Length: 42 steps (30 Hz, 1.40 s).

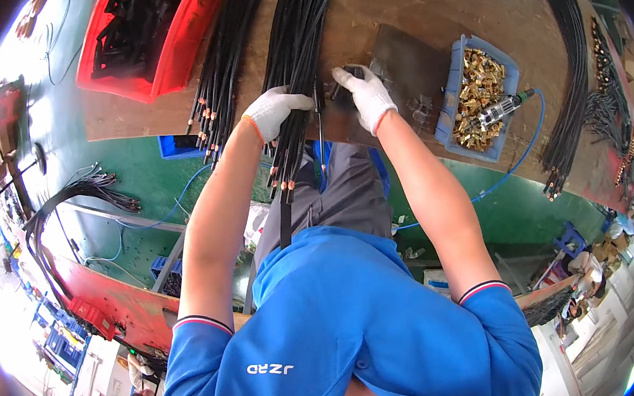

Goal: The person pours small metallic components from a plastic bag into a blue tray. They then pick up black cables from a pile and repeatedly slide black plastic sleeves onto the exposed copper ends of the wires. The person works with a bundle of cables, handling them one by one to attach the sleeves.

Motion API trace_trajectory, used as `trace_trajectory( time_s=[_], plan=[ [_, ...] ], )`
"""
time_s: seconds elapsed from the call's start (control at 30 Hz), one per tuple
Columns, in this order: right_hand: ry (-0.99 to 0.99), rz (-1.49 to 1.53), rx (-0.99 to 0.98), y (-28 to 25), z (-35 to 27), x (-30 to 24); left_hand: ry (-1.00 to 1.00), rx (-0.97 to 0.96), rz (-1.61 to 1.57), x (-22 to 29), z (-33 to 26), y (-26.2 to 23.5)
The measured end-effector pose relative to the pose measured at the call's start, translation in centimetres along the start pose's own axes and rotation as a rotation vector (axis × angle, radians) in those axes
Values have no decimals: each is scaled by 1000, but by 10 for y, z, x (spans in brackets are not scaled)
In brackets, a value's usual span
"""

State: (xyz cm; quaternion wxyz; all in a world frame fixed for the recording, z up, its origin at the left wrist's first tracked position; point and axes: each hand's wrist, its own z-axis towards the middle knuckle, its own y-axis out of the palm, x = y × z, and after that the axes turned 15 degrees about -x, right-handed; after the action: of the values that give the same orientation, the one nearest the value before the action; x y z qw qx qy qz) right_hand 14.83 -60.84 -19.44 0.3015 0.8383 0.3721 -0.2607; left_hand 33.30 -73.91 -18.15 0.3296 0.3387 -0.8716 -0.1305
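My left hand [273, 114], in a white glove, lies over a bundle of black cables [299, 45] with copper-coloured ends. Its fingers are closed at the bundle's right side, where a single black cable [320, 133] hangs apart from the others. To the right, my gloved right hand [370, 100] is closed, thumb toward the left hand, around a small black piece [352, 72] mostly hidden by the fingers. Both hands are above the table's near edge. Whether the right hand's piece touches the single cable I cannot tell.
A second cable bundle [224, 63] lies left, beside a red bin [160, 80] of black parts. Right of my hands, a blue tray [442, 119] holds brass fittings [482, 82] and an air tool [499, 109] on a blue hose [528, 151]. More cables [571, 47] lie far right.
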Motion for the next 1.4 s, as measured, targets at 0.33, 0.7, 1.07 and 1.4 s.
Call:
trace_trajectory(
  time_s=[0.33,0.7,1.07,1.4],
  plan=[
    [18,-287,-322,-5,-129,56,12,20,-65,9,-4,26],
    [93,-573,-433,3,-201,69,37,110,23,7,0,47],
    [203,-533,-421,10,-208,67,92,99,2,-4,10,43],
    [225,-453,-358,15,-208,75,138,126,12,-12,17,41]
  ],
)
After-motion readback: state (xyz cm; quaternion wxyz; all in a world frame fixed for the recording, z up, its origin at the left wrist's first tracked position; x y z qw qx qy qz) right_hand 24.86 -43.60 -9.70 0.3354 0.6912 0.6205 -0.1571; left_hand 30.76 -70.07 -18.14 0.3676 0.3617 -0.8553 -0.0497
